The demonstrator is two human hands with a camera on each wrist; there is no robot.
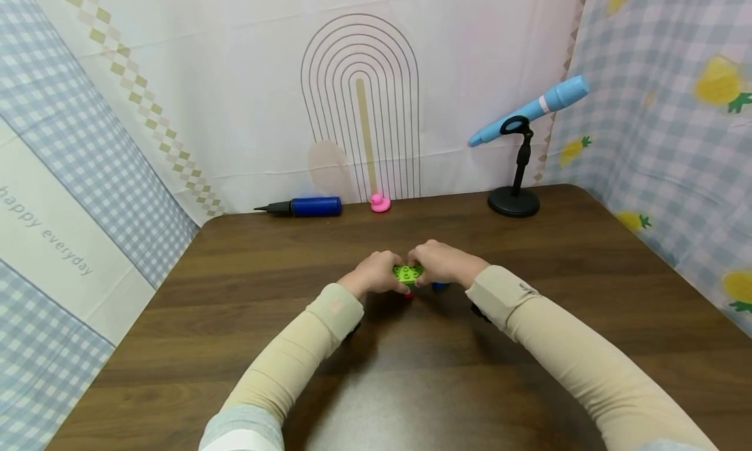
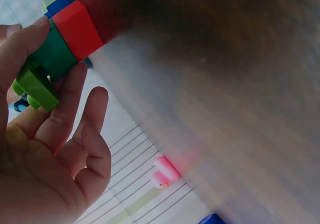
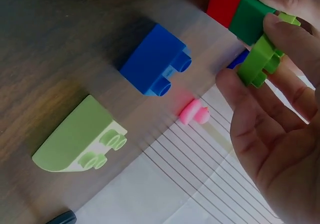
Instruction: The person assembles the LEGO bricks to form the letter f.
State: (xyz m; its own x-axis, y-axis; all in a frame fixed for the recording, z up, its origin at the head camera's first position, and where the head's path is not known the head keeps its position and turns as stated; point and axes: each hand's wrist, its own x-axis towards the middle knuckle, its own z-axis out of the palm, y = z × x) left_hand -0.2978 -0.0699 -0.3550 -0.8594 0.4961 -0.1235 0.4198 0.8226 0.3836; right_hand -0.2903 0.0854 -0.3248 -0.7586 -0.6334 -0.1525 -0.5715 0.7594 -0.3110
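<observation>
Both hands meet around a small stack of toy building bricks near the table's middle. At its bottom is a red brick (image 2: 80, 32), then a dark green brick (image 2: 56, 57), with a lime green brick (image 1: 406, 273) uppermost, studs up. My left hand (image 1: 376, 273) pinches the dark green brick between thumb and fingers. Thumb and fingers of my right hand (image 1: 445, 263) grip the lime green brick from the other side. Beside the stack, in the right wrist view, stand a blue brick (image 3: 154, 62) and a pale green curved brick (image 3: 80, 136); the right hand mostly hides them from the head view.
Along the back edge of the wooden table (image 1: 235, 320) lie a blue hand pump (image 1: 314, 206) and a pink toy duck (image 1: 380, 203). A black stand (image 1: 514, 200) is at the back right. Printed cloth (image 1: 247, 98) hangs behind the table.
</observation>
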